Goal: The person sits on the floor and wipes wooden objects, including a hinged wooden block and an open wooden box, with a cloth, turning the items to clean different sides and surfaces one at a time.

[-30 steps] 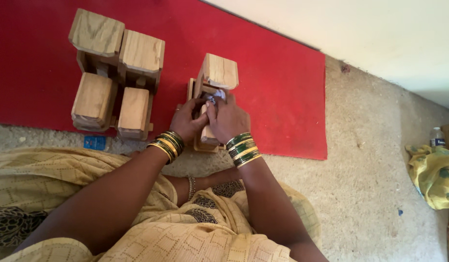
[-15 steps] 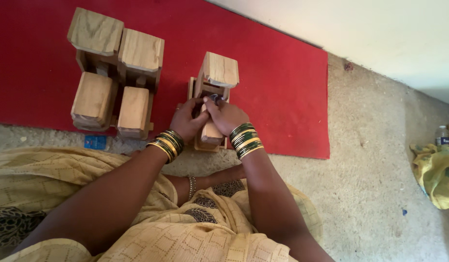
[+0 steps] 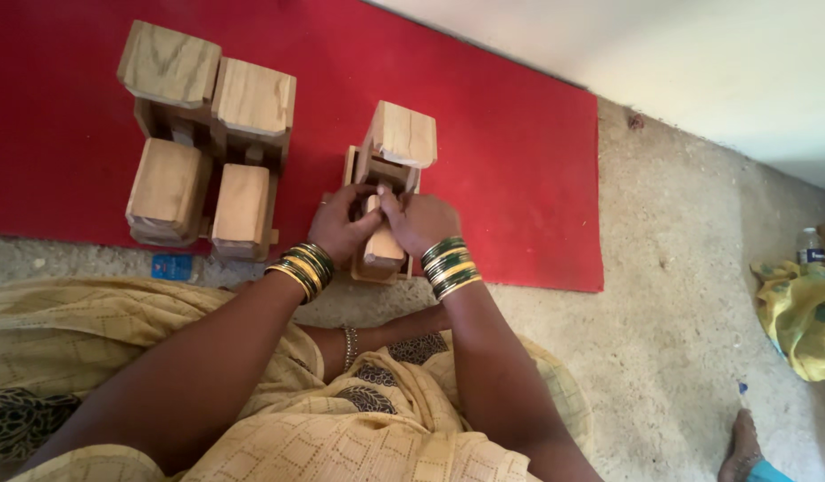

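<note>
On the red rectangular floor mat (image 3: pixel 519 178), left hand (image 3: pixel 341 223) and right hand (image 3: pixel 421 221) both curl tight, fingers clamped around the small pale wooden block assembly (image 3: pixel 390 192).

Left hand (image 3: pixel 341 225) and right hand (image 3: pixel 418 219) closed together on small pale wooden block assembly (image 3: pixel 390 183), standing on red rectangular mat (image 3: pixel 519 170). Well apart to the left, group of four bigger pale wooden block pieces (image 3: pixel 207 143). Grey rough floor (image 3: pixel 680 312) around.
</note>
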Demonstrator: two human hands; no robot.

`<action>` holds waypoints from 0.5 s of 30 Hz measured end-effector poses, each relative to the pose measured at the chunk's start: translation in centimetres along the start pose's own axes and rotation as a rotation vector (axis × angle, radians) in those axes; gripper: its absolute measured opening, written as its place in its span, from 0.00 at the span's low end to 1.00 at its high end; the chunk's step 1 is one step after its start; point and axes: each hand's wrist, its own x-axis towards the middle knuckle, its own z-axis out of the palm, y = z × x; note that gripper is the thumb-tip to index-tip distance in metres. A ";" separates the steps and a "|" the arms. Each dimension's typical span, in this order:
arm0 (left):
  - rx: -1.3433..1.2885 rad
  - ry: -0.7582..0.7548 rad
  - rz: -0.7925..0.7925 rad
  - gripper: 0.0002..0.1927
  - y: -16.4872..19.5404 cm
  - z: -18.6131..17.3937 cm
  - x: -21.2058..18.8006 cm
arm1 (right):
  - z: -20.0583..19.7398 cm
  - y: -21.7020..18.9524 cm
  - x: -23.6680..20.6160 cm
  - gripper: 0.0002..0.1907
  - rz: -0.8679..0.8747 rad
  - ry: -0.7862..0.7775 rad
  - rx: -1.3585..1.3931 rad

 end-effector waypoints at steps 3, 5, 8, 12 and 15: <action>0.045 0.003 -0.058 0.28 0.3 0.1 0.0 | 0.5 0.0 -0.4 0.26 -0.046 0.238 0.013; 0.126 0.026 -0.086 0.29 0.3 0.1 0.0 | 1.1 0.2 -0.3 0.21 -0.218 0.451 0.110; 0.176 0.042 -0.016 0.30 0.1 0.1 0.2 | 2.0 0.6 0.7 0.21 -0.402 0.362 0.198; 0.008 0.025 0.042 0.28 0.0 0.2 0.2 | 2.0 1.6 1.7 0.20 -0.352 0.156 0.302; 0.148 0.020 -0.054 0.27 0.1 0.2 0.2 | 1.9 1.5 1.3 0.20 -0.343 0.235 0.285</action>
